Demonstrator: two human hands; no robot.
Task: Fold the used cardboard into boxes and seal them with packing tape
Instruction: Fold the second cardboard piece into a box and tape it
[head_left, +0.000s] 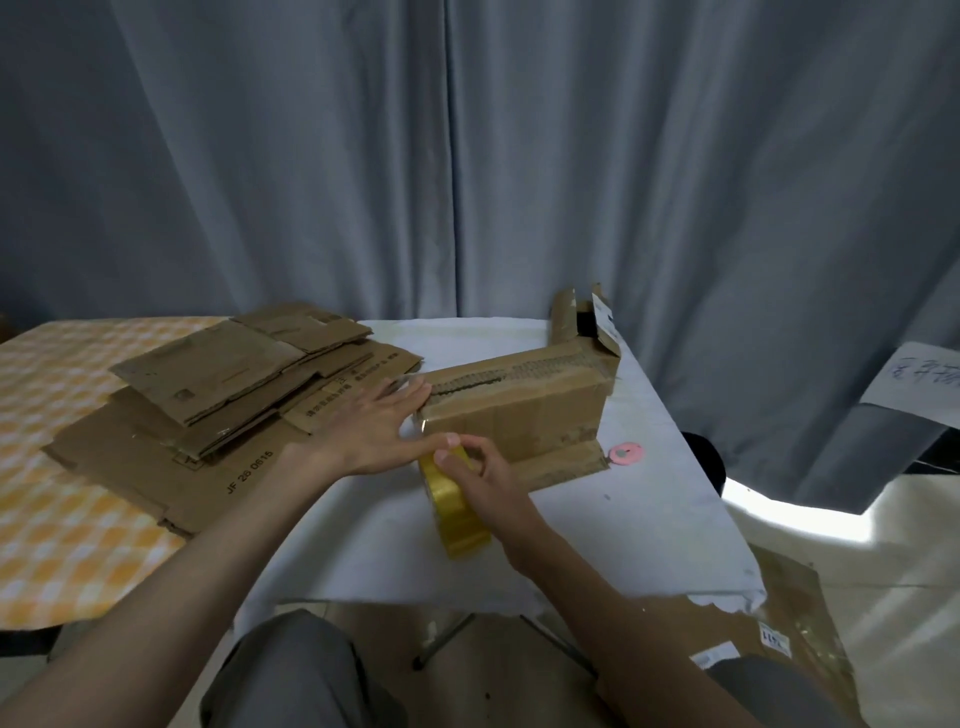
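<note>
I see left hand (371, 421) flat, fingers straight, pressing box (524, 400) end; right hand (480, 475) gripping yellow tape roll (454, 512). Flattened cardboard stack (208, 384) crowds desk (665, 493) left; pink disc (626, 452) near box.

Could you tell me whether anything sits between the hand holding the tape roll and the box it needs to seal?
Nothing visible does. The right hand grips the yellow tape roll right against the near end of the cardboard box, while the left hand rests flat on that end.
</note>
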